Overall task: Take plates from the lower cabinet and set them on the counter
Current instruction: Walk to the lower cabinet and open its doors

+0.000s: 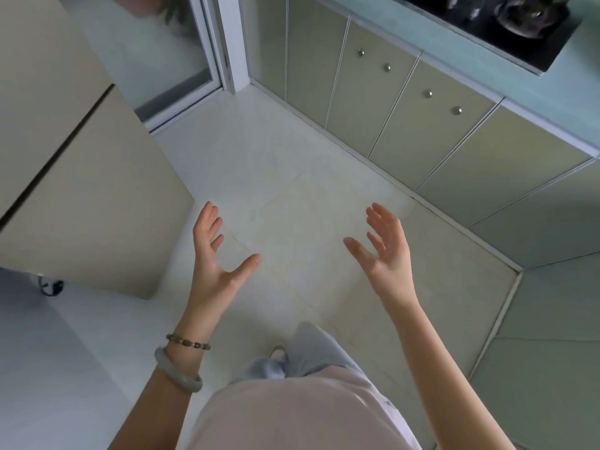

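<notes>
- At the bottom edge of the frame, a pink top and pale trouser legs are seen from above.
- The left wrist wears a bead bracelet and, just below it, a pale green bangle.
- The left hand, lower centre-left, is held over the floor. Its grip is spread — fingers straight, thumb out to the right, holding nothing.
- The right hand, lower centre-right, has its palm turned left and its grip spread and empty. The two hands are well apart.
- A beige unit fills the left side.
- The lower cabinet runs diagonally from upper centre to the right edge, doors closed, with round metal knobs. The plates are hidden behind the doors.
- The teal worktop lies above it at the upper right, carrying a black hob and a dark pot.
</notes>
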The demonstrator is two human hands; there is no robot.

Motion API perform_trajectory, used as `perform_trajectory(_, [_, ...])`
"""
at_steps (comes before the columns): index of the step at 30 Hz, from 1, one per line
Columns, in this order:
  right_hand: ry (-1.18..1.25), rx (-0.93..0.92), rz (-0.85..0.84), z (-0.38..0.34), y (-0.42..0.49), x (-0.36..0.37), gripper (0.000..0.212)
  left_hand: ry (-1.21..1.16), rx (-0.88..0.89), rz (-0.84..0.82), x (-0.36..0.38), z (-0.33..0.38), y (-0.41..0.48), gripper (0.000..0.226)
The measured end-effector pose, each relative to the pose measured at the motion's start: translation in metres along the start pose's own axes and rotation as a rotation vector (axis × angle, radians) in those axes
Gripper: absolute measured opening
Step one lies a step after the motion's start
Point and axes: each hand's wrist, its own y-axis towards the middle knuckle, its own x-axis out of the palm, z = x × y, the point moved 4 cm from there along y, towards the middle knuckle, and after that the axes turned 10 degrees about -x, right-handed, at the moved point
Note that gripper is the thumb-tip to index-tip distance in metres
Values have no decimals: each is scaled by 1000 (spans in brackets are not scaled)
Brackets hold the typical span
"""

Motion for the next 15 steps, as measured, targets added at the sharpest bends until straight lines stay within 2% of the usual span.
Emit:
perform_trajectory(8, [15, -8, -16, 15, 135, 33, 60, 30, -17, 18, 15, 10, 124, 93])
perform_trajectory(15, [67, -33, -101, 15, 274, 63, 63, 78, -5, 160, 24, 47, 244, 93])
